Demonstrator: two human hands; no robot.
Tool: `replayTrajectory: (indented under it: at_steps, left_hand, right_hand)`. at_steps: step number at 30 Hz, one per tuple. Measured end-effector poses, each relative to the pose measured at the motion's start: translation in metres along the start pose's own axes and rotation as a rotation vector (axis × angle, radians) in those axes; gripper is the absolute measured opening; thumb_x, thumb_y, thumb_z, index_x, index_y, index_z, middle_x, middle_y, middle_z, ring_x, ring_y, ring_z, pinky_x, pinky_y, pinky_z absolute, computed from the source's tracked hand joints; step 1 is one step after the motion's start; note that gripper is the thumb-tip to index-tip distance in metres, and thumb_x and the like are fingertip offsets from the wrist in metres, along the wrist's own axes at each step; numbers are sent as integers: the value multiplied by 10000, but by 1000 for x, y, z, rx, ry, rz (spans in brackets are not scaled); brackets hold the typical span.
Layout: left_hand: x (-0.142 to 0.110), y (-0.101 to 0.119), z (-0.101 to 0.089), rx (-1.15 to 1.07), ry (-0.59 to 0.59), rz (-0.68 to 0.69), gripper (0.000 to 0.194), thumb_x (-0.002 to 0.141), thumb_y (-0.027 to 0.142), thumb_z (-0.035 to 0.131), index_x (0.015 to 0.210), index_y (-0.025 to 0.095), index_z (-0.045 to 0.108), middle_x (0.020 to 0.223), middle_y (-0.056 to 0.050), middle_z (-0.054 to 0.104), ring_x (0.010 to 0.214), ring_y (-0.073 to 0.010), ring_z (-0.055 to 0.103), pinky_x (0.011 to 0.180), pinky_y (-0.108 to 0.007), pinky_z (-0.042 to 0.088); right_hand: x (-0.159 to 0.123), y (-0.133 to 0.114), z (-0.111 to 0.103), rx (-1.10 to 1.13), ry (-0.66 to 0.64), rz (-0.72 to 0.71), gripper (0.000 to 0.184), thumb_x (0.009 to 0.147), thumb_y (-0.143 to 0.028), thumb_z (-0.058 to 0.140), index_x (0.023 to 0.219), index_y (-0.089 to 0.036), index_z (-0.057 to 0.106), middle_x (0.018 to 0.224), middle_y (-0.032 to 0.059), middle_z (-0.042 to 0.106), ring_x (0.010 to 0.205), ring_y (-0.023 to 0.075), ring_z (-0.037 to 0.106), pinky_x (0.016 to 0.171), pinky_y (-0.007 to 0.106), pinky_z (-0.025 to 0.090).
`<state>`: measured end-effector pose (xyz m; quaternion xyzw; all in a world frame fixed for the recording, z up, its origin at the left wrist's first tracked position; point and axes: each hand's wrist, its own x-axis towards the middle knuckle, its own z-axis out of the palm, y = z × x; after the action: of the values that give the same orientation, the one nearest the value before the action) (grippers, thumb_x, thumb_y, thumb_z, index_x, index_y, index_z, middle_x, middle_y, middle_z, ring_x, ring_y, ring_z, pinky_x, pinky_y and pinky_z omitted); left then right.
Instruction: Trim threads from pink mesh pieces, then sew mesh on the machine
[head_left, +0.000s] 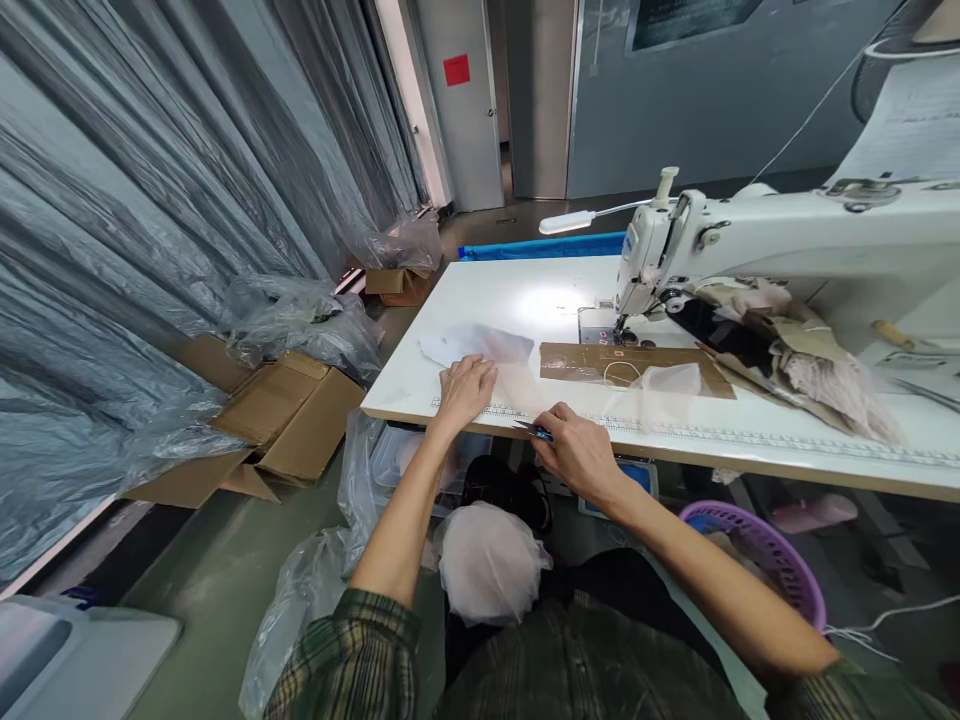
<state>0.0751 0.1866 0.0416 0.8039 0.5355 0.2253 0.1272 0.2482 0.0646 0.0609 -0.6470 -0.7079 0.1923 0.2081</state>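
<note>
My left hand point(465, 388) lies on thin translucent white fabric point(480, 348) at the front edge of the white sewing table point(525, 290), its fingers curled down on the cloth. My right hand point(576, 452) is closed around a small blue-handled thread snip point(534, 431) whose tip points left toward the fabric. A bundle of sheer whitish fabric point(487, 562) rests in my lap. A white sewing machine point(750, 240) stands at the right, with a brown cardboard template point(600, 362) under its needle.
Beige fabric pieces point(810, 360) are piled under the machine arm. A purple basket point(757, 560) sits below the table on the right. Open cardboard boxes point(285, 420) and plastic bags point(300, 320) lie on the floor at left, beside plastic sheeting point(150, 200).
</note>
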Motion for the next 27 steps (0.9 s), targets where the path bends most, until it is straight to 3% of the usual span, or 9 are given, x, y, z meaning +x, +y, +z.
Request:
replayTrajectory:
  at_steps: [4, 6, 8, 11, 14, 17, 20, 23, 27]
  left_hand:
    - [16, 10, 7, -102, -149, 144, 320, 960, 362, 452, 1091, 236, 715, 1249, -96, 637, 1150, -286, 571, 1040, -520, 388]
    - [16, 14, 7, -187, -129, 227, 304, 948, 365, 480, 1072, 226, 720, 1273, -99, 622, 1160, -259, 574, 1048, -463, 406]
    - [11, 16, 5, -224, 61, 234, 285, 928, 351, 520, 1085, 203, 707, 1290, -122, 597, 1196, -250, 549, 1050, -427, 414]
    - [-14, 20, 3, -230, 468, 122, 295, 932, 334, 509, 1111, 167, 673, 1245, -154, 587, 1175, -241, 547, 975, -396, 462]
    - [-54, 27, 8, -341, 623, 33, 299, 946, 376, 485, 1047, 161, 667, 1079, -135, 641, 1011, -213, 613, 861, -344, 501]
    - [-88, 34, 16, -594, 487, -108, 361, 965, 461, 428, 998, 187, 662, 923, -88, 686, 842, -186, 656, 752, -301, 517]
    - [-97, 34, 13, -597, 411, -130, 420, 972, 491, 386, 1065, 191, 664, 1054, -114, 701, 967, -217, 661, 841, -333, 511]
    - [-78, 24, 0, -306, 359, -26, 402, 965, 446, 423, 1188, 199, 648, 1297, -121, 622, 1217, -261, 545, 1048, -414, 386]
    - [-32, 15, 0, -78, 14, 76, 314, 942, 400, 487, 1093, 243, 713, 1280, -96, 644, 1145, -320, 533, 1018, -513, 351]
  right_hand:
    - [-1, 6, -6, 845, -141, 139, 310, 836, -443, 528, 652, -194, 526, 478, -33, 466, 420, 95, 354, 441, 227, 248]
    - [-5, 11, -6, 1127, -208, 230, 379, 796, -515, 539, 589, -212, 441, 386, -72, 361, 365, 66, 224, 402, 220, 172]
    - [-10, 16, -4, 1188, -169, 291, 346, 742, -489, 593, 593, -213, 446, 371, -82, 366, 355, 58, 231, 395, 212, 172]
    - [-19, 21, -4, 1208, -136, 331, 225, 682, -400, 623, 689, -189, 547, 376, -84, 413, 350, 66, 294, 391, 200, 201]
    - [-19, 18, -5, 1402, -236, 365, 195, 669, -377, 568, 659, -187, 523, 372, -56, 449, 328, 50, 224, 361, 197, 125]
    - [-16, 10, -2, 1490, -265, 373, 229, 677, -392, 538, 575, -208, 448, 347, -31, 449, 301, 46, 195, 340, 203, 91]
    - [-17, 7, 5, 1429, -273, 335, 253, 711, -390, 540, 565, -207, 446, 326, -59, 397, 278, 45, 190, 327, 200, 118]
    - [-24, 11, 11, 1273, -257, 285, 234, 740, -407, 567, 671, -187, 527, 441, -46, 503, 305, 53, 265, 319, 199, 173]
    - [-33, 23, 17, 1016, -102, 222, 277, 733, -440, 659, 754, -176, 578, 574, -31, 566, 416, 67, 394, 391, 198, 300]
